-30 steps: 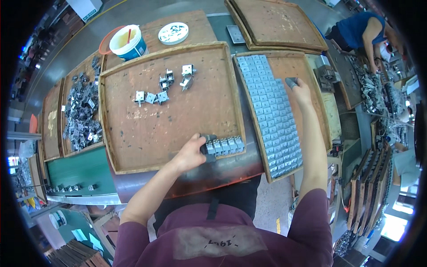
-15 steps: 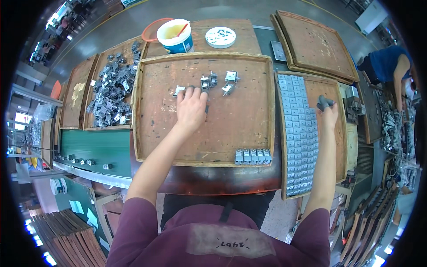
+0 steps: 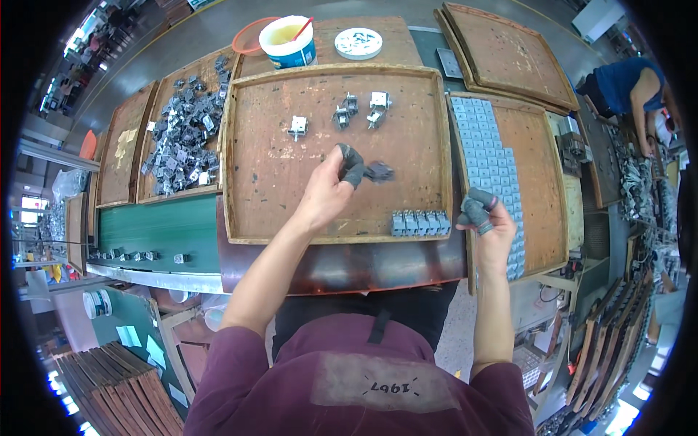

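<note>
My left hand [image 3: 333,187], grey sleeves on its fingertips, is closed above the middle of the wooden tray [image 3: 291,211]. A small dark metal part [image 3: 379,172], smeared by motion, shows at its fingertips. My right hand [image 3: 488,221], also with sleeved fingertips, hovers near the tray's right edge, over the rows of grey block-shaped parts [image 3: 486,149]. Its fingers are curled together, and what they hold, if anything, is hidden. Towards the tray's far side lie a single metal part [image 3: 298,127] and two small groups. A row of grey blocks [image 3: 420,223] stands in the near right corner.
A heap of metal parts [image 3: 185,127] fills a left tray; a green belt [image 3: 153,232] runs below it. Behind stand a bucket [image 3: 287,47] and a white lid [image 3: 358,43] with small pieces. Wooden trays [image 3: 509,51] are stacked far right. A co-worker [image 3: 629,94] bends over parts at right.
My left hand has moved right and nearer, away from the far left part. My right hand has come left from the right tray towards the middle tray. The whole view has shifted slightly.
</note>
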Demonstrator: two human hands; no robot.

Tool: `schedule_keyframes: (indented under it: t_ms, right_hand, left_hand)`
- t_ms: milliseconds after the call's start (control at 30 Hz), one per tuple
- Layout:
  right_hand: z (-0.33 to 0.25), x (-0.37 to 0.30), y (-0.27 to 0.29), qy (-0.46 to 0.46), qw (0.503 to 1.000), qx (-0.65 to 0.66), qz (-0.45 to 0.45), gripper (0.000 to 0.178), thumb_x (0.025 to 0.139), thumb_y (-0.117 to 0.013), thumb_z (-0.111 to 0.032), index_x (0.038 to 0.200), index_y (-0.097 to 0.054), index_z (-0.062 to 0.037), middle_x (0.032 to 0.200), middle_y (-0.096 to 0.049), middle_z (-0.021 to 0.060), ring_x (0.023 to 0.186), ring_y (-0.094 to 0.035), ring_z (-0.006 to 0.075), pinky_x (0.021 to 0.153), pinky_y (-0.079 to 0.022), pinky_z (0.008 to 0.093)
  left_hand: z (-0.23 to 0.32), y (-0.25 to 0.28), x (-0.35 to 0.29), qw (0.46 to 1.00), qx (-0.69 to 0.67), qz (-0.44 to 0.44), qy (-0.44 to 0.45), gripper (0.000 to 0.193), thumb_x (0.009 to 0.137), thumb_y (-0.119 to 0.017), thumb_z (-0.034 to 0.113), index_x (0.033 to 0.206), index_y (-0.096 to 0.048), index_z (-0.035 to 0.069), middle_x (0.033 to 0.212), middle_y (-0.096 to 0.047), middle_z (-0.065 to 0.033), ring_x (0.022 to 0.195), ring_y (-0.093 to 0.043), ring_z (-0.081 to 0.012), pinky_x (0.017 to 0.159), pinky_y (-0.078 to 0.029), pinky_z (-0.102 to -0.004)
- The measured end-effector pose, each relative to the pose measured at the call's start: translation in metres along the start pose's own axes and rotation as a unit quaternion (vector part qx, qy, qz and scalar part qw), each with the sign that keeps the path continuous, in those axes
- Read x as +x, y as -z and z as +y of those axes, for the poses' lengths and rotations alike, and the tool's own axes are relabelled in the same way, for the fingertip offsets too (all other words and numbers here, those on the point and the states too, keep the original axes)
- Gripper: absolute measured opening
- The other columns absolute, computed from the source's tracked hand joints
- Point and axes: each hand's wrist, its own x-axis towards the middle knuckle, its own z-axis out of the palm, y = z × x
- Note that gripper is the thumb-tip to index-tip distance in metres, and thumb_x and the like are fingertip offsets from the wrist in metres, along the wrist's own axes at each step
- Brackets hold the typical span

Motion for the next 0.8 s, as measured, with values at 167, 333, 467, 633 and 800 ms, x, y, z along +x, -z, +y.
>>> schedule_keyframes:
  t_ms: [167, 333, 467, 633, 800]
  right_hand:
    - [0.005, -0.015, -0.021, -0.003, 0.998, 0.061, 0.003, 0.027, 0.093, -0.069, -0.008, 0.119, -0.066, -0.0006, 0.101, -0.070, 0.0078, 0.081, -0.069, 0.0159, 0.067, -0.060, 0.0309]
    - [-0.006, -0.039, 0.016, -0.005, 0.995, 0.076, 0.067, 0.030, 0.094, -0.068, -0.008, 0.123, -0.064, -0.0001, 0.100, -0.068, 0.0062, 0.080, -0.068, 0.0162, 0.069, -0.060, 0.0315]
    - [-0.012, -0.052, 0.035, 0.006, 0.992, 0.078, 0.095, 0.031, 0.095, -0.066, -0.008, 0.125, -0.062, 0.0030, 0.100, -0.067, 0.0076, 0.079, -0.067, 0.0163, 0.067, -0.060, 0.0301]
    - [-0.020, -0.069, 0.030, 0.006, 0.993, 0.080, 0.092, 0.031, 0.095, -0.066, -0.009, 0.124, -0.062, 0.0027, 0.101, -0.066, 0.0080, 0.079, -0.067, 0.0159, 0.066, -0.060, 0.0291]
    - [-0.015, -0.072, 0.033, 0.001, 0.991, 0.093, 0.093, 0.030, 0.095, -0.067, -0.009, 0.123, -0.062, 0.0022, 0.102, -0.067, 0.0083, 0.079, -0.067, 0.0161, 0.066, -0.059, 0.0288]
  left_hand:
    - [-0.046, -0.027, -0.008, 0.984, -0.102, 0.113, 0.094, 0.027, 0.085, -0.056, -0.003, 0.111, -0.057, 0.002, 0.096, -0.066, -0.0137, 0.081, -0.063, -0.0263, 0.075, -0.051, -0.0348]
    - [-0.012, -0.025, -0.029, 0.976, 0.031, -0.078, -0.202, 0.046, 0.072, -0.061, -0.004, 0.118, -0.058, 0.004, 0.121, -0.054, -0.0158, 0.114, -0.053, -0.0357, 0.095, -0.047, -0.0446]
    - [0.010, -0.037, -0.014, 0.955, 0.086, -0.199, -0.205, 0.060, 0.064, -0.059, -0.006, 0.124, -0.058, 0.005, 0.120, -0.054, -0.0177, 0.120, -0.047, -0.0412, 0.104, -0.041, -0.0460]
    - [0.010, -0.051, 0.035, 0.915, 0.221, -0.302, -0.152, 0.049, 0.068, -0.060, -0.006, 0.115, -0.065, 0.006, 0.116, -0.059, -0.0170, 0.116, -0.052, -0.0415, 0.099, -0.045, -0.0463]
    - [0.011, -0.073, 0.068, 0.903, 0.209, -0.336, -0.166, 0.042, 0.074, -0.060, -0.001, 0.116, -0.066, 0.007, 0.117, -0.062, -0.0175, 0.113, -0.058, -0.0381, 0.095, -0.049, -0.0466]
